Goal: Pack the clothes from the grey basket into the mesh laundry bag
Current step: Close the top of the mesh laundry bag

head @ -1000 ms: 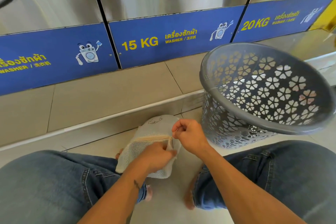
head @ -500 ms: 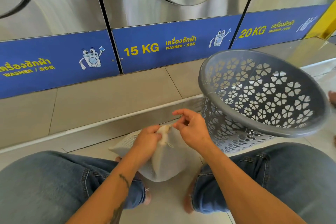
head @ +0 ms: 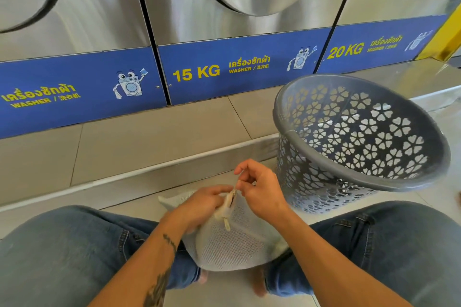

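Observation:
A white mesh laundry bag, bulging and full, rests between my knees on the tiled floor. My left hand grips its gathered top at the beige trim. My right hand pinches a small pull or cord at the same top corner, fingers curled. The grey basket, with flower-shaped holes, stands to the right, tilted toward me; no clothes show inside it.
Steel washing machines with blue 15 KG and 20 KG labels line the wall above a tiled step. My knees in blue jeans frame the bag. A yellow post stands at the far right.
The bag has been turned upright, its top now gathered between both hands. My right hand rose slightly, pinching the pull. The camera tilted up a little.

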Demonstrator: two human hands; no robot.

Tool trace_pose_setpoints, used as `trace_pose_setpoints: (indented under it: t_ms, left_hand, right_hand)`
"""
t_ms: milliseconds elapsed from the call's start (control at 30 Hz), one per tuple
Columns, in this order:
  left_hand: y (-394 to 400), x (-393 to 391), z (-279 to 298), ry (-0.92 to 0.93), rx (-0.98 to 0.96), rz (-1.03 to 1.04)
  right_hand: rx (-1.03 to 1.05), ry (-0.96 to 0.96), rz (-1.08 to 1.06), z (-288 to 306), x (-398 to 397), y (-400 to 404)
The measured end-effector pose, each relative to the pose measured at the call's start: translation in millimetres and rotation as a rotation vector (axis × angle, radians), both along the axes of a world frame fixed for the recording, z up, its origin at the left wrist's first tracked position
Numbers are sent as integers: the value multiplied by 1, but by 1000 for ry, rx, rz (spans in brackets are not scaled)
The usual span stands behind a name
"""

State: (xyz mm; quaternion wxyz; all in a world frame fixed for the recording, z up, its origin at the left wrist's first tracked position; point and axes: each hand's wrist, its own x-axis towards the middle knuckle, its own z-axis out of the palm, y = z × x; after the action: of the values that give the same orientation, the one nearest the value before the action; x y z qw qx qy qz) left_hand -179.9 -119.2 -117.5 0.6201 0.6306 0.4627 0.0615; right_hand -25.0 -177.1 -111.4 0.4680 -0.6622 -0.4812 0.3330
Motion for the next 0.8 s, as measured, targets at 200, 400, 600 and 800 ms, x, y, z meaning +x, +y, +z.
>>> trace_pose_setpoints:
  t_ms: [200,400,600,800]
  left_hand:
    - [-1,-3,-14,49,24,55]
    - [3,3,-26,61,18,251]
    - [8,3,-30,87,-1,368]
    - [9,1,-39,75,-45,418]
  right_hand:
    - [-54,-30,40,-15,-5,1]
    - [-5,-192,61,-25,-12,-5]
    - [82,-324,145,-30,-19,-6]
    - [-104,-193,108,-42,-16,-6]
